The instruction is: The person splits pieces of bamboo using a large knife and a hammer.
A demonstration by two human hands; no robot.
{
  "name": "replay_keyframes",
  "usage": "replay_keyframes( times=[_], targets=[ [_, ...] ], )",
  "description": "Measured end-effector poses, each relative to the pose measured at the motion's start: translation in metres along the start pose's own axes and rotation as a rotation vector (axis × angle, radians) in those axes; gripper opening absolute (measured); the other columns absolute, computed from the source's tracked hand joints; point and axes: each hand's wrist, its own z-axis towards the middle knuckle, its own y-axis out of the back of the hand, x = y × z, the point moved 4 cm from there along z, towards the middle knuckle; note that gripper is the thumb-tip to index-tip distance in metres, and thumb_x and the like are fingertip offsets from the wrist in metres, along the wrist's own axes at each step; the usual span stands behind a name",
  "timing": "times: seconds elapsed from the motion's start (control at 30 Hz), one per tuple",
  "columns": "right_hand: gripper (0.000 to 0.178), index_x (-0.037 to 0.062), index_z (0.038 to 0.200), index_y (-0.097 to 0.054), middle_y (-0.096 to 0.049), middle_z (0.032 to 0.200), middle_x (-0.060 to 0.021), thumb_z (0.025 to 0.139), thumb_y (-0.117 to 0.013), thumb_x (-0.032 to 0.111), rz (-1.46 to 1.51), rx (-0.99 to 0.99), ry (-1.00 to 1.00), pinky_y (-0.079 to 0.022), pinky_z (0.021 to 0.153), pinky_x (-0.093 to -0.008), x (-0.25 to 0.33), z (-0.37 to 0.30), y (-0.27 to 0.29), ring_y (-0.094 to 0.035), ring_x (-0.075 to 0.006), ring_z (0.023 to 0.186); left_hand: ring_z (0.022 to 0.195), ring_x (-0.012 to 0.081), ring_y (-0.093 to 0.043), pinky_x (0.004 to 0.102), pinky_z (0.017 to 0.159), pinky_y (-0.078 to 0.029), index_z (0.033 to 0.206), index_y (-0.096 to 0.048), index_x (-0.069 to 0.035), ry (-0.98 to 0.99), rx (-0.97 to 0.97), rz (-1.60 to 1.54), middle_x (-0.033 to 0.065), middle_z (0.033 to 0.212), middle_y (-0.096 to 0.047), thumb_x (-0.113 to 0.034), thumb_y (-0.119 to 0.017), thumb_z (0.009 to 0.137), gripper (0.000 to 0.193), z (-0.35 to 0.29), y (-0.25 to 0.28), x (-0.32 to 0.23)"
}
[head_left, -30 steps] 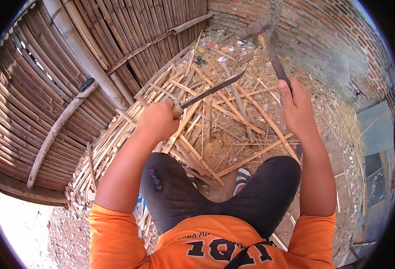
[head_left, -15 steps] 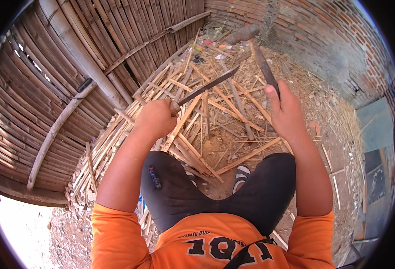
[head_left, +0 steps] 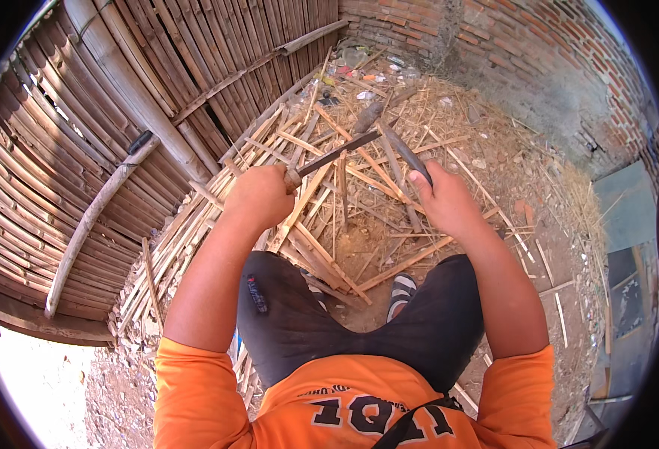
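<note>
Swinging the hammer (head_left: 402, 147) in is the big change on my head view: a second ago it was up at the far right, well apart from the knife (head_left: 328, 159), and now its head has come left and nearer, right by the blade's far end. The knife has hardly budged. For the work in hand I'd read that as a blow aimed at the blade, though I honestly can't tell whether the two are touching.

My left hand (head_left: 258, 196) is clenched round the knife's handle; my right hand (head_left: 447, 196) is wrapped round the hammer's, thumb laid along it. The knife sits out front between the hands, its blade crossing the far end of a stick (head_left: 343, 191) that looks like it's stood upright. Can't swear the edge has bitten in.

As for pointing, the knife's long axis runs diagonally, handle near left, tip far right. The hammer slants the other way, grip near right, head far left. Loose wood strips (head_left: 183, 243) lie off to the left, beside the slatted wall (head_left: 82, 150).
</note>
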Motion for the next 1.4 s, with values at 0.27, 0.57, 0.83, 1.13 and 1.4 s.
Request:
replay_keyframes(
  times=[0.27,0.57,0.83,1.13,1.4],
  targets=[
    [0.041,0.0006,0.098,-0.056,-0.060,0.071,-0.0182,0.105,-0.052,0.040,0.321,-0.339,-0.004,-0.046,0.064,-0.0466,0.016,-0.004,0.037,-0.059,-0.0353,0.065,0.091,0.0422,-0.069,0.0510,0.084,-0.054,0.098,-0.067,-0.001,-0.026,-0.023,-0.018,0.0245,0.090,-0.071,-0.027,-0.071,0.085,0.029,0.002,-0.009,0.000],
    [0.040,0.0004,0.098,-0.055,-0.059,0.068,-0.0204,0.105,-0.054,0.040,0.236,-0.148,-0.077,-0.046,0.062,-0.0459,0.004,-0.008,0.020,-0.063,-0.0355,0.064,0.098,0.0401,-0.069,0.0480,0.090,-0.055,0.101,-0.069,0.001,0.043,0.010,0.002,0.0242,0.101,-0.072,-0.018,-0.064,0.084,0.026,0.007,-0.015,0.003],
    [0.038,0.0009,0.097,-0.055,-0.062,0.068,-0.0222,0.105,-0.053,0.038,0.095,-0.057,-0.034,-0.047,0.061,-0.0503,-0.005,-0.008,-0.013,-0.064,-0.0433,0.067,0.099,0.0397,-0.069,0.0476,0.090,-0.055,0.101,-0.069,0.000,0.020,0.012,0.025,0.0239,0.102,-0.072,-0.018,-0.065,0.083,0.026,0.007,-0.012,-0.004],
    [0.042,0.0011,0.098,-0.053,-0.060,0.067,-0.0172,0.107,-0.049,0.042,0.343,-0.399,0.034,-0.044,0.059,-0.0454,0.013,-0.006,0.031,-0.059,-0.0347,0.059,0.100,0.0392,-0.069,0.0470,0.091,-0.055,0.106,-0.069,-0.001,0.047,0.036,0.041,0.0233,0.104,-0.072,-0.018,-0.065,0.084,0.028,0.008,-0.018,0.002],
    [0.041,-0.0008,0.100,-0.059,-0.062,0.069,-0.0184,0.105,-0.052,0.039,0.063,-0.036,-0.020,-0.045,0.060,-0.0489,-0.020,-0.009,-0.014,-0.062,-0.0390,0.063,0.101,0.0394,-0.068,0.0478,0.091,-0.055,0.106,-0.068,-0.001,0.073,0.001,0.018,0.0228,0.104,-0.072,-0.017,-0.064,0.084,0.027,0.010,-0.016,0.007]
  ],
)
